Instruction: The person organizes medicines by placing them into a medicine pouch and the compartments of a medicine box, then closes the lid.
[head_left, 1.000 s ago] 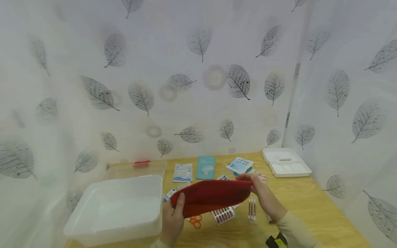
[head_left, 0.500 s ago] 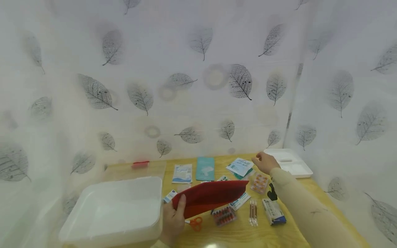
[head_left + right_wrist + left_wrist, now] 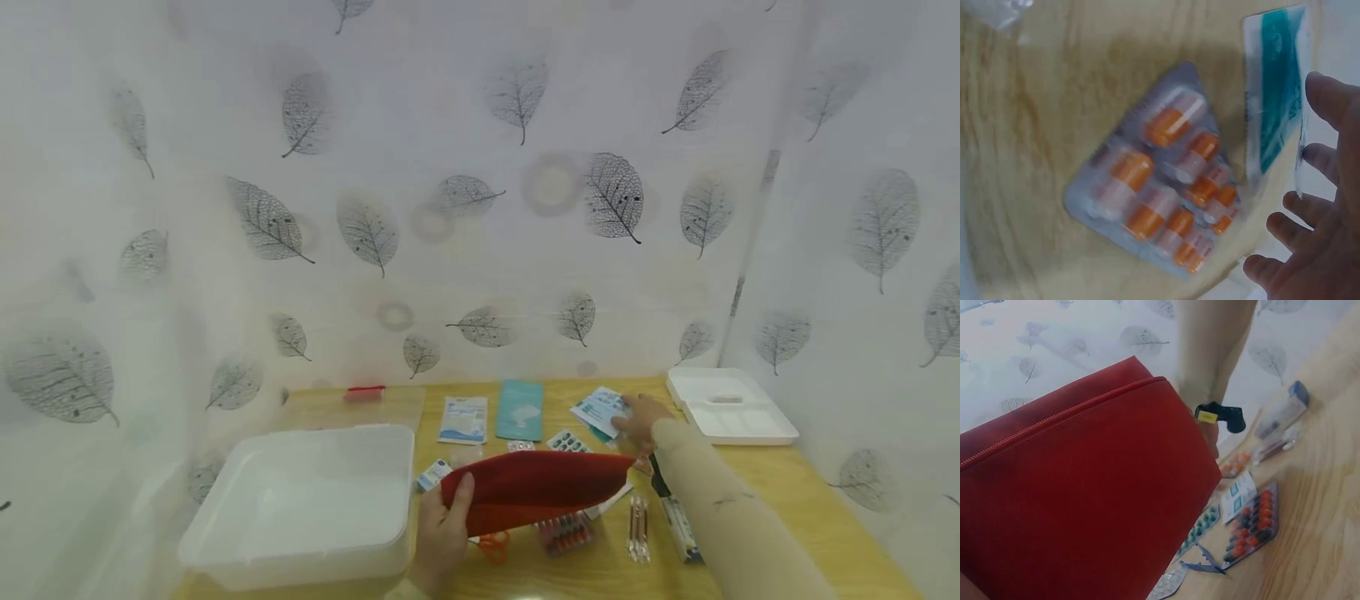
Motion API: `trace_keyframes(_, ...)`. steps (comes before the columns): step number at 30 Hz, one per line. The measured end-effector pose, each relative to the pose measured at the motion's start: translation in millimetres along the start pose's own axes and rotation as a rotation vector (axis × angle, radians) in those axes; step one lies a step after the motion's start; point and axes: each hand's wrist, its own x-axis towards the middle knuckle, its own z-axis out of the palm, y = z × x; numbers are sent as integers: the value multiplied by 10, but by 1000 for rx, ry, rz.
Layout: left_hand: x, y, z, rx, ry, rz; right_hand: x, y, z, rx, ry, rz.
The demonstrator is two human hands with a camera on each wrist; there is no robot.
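Observation:
A red zippered pouch (image 3: 543, 492) is held up above the table by my left hand (image 3: 442, 529), thumb on its near side and fingers behind. Its zipper (image 3: 1066, 419) runs along the upper edge in the left wrist view. My right hand (image 3: 643, 419) reaches to the white and blue packets (image 3: 600, 405) at the back right. In the right wrist view its fingers (image 3: 1288, 231) are spread and slightly bent beside a teal and white packet (image 3: 1279, 87); a firm grip is not visible. An orange-and-white capsule blister pack (image 3: 1154, 181) lies just below that hand.
A translucent white bin (image 3: 300, 500) stands left, its lid behind it. Surgical packet (image 3: 462, 419), teal packet (image 3: 519, 410), red-black capsules (image 3: 564, 533), orange scissors (image 3: 493, 546), swabs (image 3: 638, 529) and a box (image 3: 681, 529) lie about. A white tray (image 3: 731, 406) sits back right.
My right hand has let go of the pouch's right end and moved back and right, then settled at the packets. My left hand keeps holding the pouch.

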Motion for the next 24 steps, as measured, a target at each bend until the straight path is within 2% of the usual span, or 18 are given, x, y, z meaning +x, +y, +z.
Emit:
trace_keyframes(3, 24, 0, 22, -7, -3, 20, 29, 34, 106, -13, -7, 9)
trace_keyframes(7, 57, 5, 48, -28, -9, 29, 22, 12, 160, -66, 40, 1)
trace_keyframes(15, 63, 51, 45, -21, -13, 34, -45, -106, 124, -20, 134, 110)
trace_keyframes(21, 83, 92, 25, 1, -12, 26, -14, -195, 126, -27, 103, 228)
trace_keyframes(24, 91, 108, 19, 10, 0, 18, -11, -242, 131, -54, 115, 217)
